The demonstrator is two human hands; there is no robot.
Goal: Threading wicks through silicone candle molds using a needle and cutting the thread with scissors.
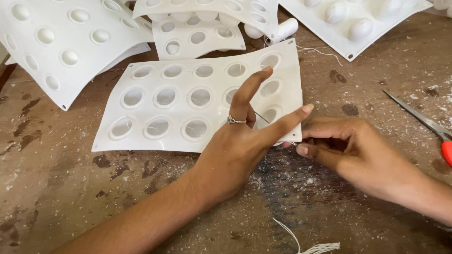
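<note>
White mould sheet (188, 101) with three rows of oval cavities, glossy and slightly bowed, lies mid-tabletop (70, 188) (dusty, scuffed brown wood). Left hand (240, 141) rests at its lower right corner, fingers splayed, a thin thread (262, 117) running across them. Right hand (348, 146) just beside, fingertips pinched together at the sheet's edge; whether they grip the thread I cannot tell. Scissors (423, 120) near right edge.

We see bare wooden table (70, 188) open in front and on the left. Behind, the white mould (165, 101) and more moulds (61, 42) block the way; scissors (426, 123) lie on the right, loose thread (310, 245) near the front edge.
</note>
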